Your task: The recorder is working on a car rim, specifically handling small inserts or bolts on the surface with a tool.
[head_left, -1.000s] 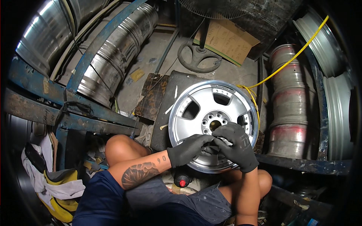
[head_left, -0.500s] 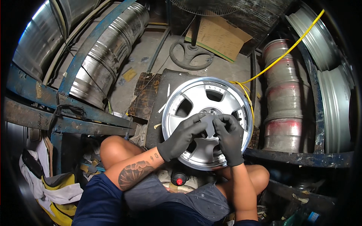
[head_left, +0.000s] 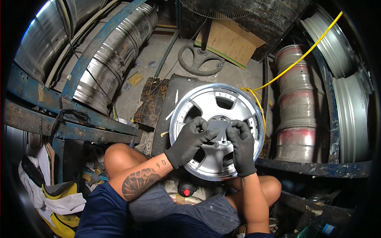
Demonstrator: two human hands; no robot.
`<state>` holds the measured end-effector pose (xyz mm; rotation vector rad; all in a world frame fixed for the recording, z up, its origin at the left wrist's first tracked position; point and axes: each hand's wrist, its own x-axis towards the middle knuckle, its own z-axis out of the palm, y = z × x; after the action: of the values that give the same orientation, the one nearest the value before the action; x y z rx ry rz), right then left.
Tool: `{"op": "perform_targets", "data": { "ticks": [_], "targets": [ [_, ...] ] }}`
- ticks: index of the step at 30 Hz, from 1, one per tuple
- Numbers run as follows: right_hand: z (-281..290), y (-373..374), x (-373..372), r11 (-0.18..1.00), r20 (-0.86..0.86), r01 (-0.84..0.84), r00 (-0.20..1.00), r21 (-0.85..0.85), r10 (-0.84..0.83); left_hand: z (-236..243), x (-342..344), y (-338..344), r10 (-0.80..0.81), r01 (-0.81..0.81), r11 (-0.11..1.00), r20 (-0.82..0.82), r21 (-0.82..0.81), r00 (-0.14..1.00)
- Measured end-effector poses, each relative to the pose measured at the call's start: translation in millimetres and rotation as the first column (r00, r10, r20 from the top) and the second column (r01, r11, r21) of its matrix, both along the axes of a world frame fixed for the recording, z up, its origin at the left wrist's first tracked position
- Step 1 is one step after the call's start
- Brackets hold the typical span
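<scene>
A silver alloy wheel rim point(head_left: 190, 158) with a polished lip lies face up in front of my knees. Over its hub, a small thin grey sheet point(head_left: 218, 125), much like sandpaper, is held up between my gloved hands. My left hand point(head_left: 189, 141) has it at the left side, thumb laid across its lower part and fingers curled. At the right edge my right hand point(head_left: 241, 144) pinches it between thumb and fingertips. Part of the hub and a few bolt holes show around the sheet.
Between my legs stands a dark bottle with a red cap point(head_left: 186, 192). Stacked rims point(head_left: 297, 103) fill a rack on the right, and more barrels point(head_left: 107, 59) lie left behind blue steel bars point(head_left: 95, 123). Ahead are a fan base point(head_left: 200, 65), cardboard point(head_left: 234, 41) and a yellow hose point(head_left: 293, 65).
My left fingers have drawn back and curled, and the grey sheet is now spread flatter and shows more of its face. The wheel rim stays in nearly the same place.
</scene>
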<state>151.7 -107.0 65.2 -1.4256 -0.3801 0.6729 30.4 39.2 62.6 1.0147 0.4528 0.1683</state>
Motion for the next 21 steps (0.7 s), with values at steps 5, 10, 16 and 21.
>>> {"op": "perform_targets", "data": {
  "ticks": [5,10,16,21],
  "targets": [
    [14,-6,1,0.984,0.018,-0.176,0.984,-0.004,0.176,3,1,3,0.124,-0.121,0.979,-0.011,0.167,0.992],
    [20,-15,11,0.946,0.019,-0.325,0.946,0.015,0.325,9,-2,11,0.075,-0.074,0.986,0.000,0.152,0.997],
    [20,-22,12,0.945,-0.087,-0.320,0.946,-0.069,0.313,3,-2,12,-0.008,0.009,0.994,-0.008,0.110,1.000],
    [16,-6,-4,0.982,0.160,-0.181,0.969,-0.056,0.187,-5,-2,12,-0.030,0.025,0.991,-0.042,-0.128,0.999]
  ]
}}
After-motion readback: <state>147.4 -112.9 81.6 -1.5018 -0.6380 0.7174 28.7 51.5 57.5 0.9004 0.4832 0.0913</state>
